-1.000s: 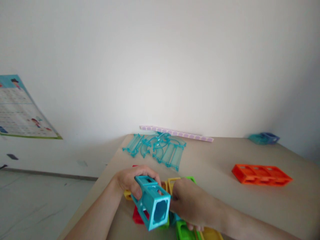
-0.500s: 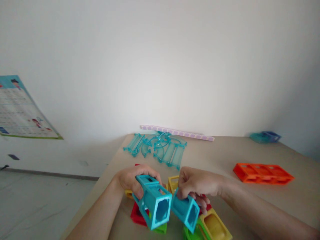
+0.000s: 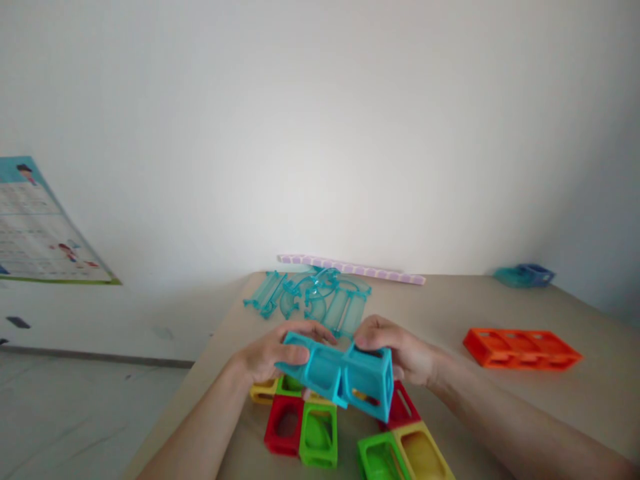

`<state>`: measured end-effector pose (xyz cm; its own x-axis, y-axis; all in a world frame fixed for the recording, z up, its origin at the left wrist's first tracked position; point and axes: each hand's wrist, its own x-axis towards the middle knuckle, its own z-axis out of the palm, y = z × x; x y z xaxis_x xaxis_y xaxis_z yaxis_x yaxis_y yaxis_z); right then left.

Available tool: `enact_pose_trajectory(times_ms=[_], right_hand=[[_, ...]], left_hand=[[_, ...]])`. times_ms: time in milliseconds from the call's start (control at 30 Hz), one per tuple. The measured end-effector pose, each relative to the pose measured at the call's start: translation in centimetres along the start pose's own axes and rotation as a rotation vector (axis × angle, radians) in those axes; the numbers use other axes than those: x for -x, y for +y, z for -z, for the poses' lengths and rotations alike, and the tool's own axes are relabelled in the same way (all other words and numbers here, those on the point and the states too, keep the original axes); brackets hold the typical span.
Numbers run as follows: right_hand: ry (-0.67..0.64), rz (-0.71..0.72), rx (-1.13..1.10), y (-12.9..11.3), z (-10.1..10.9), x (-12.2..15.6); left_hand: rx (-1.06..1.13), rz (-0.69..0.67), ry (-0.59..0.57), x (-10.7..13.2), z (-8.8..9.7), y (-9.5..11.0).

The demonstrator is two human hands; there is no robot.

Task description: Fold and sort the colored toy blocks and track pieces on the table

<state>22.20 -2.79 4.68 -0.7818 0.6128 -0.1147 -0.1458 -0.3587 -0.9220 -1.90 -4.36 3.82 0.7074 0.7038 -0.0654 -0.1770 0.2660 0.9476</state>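
Both hands hold hollow turquoise plastic blocks above the near part of the table. My left hand (image 3: 273, 353) is closed round a double turquoise block (image 3: 323, 375), thumb on its near side. My right hand (image 3: 400, 347) grips a single turquoise block (image 3: 369, 390) from behind and above. The two pieces meet end to end, slightly out of line; whether they are locked together I cannot tell. Below them lie a red block (image 3: 283, 427), a green block (image 3: 319, 437) and, to the right, another green block (image 3: 383, 457) beside a yellow block (image 3: 423, 453).
Clear turquoise track-like pieces (image 3: 310, 293) lie at the back left of the table (image 3: 425, 307). Behind them a purple patterned strip (image 3: 350, 269) rests along the wall. An orange triple block (image 3: 523, 349) lies to the right, and blue pieces (image 3: 535, 275) sit in the far right corner.
The single turquoise block has come over to the left hand's double block and now meets its end. Both pieces have turned from pointing toward me to lying crosswise.
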Motion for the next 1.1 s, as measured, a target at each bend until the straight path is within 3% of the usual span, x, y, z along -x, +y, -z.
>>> enact_pose_trajectory(times_ms=[100,267,367,433,533,800,1100], right_hand=[[0.201,0.005,-0.075,0.2,-0.5,-0.6],[0.265,0.164,-0.195,0.5,-1.0,-0.9],[0.287,0.296,-0.078,1.2,-0.9,-1.0],[0.332,0.321,0.067,1.6,-0.9,-1.1],[0.375,0.343,0.223,1.9,-1.0,-1.2],[0.401,0.339,0.259,2.0,-1.3,-1.1],[0.377,0.358,0.234,1.9,-1.2,-1.2]], left_hand=[[-0.012,-0.047,0.029,-0.4,-0.5,0.2],[-0.095,-0.262,0.331,-1.1,0.1,-0.2],[-0.184,-0.383,0.491,-1.4,0.5,-0.4],[-0.237,-0.432,0.539,-1.6,0.6,-0.6],[-0.276,-0.441,0.554,-1.7,0.5,-0.7],[-0.427,-0.405,0.555,-1.1,0.2,-0.1],[-0.587,-0.547,0.527,-1.1,0.5,-0.2]])
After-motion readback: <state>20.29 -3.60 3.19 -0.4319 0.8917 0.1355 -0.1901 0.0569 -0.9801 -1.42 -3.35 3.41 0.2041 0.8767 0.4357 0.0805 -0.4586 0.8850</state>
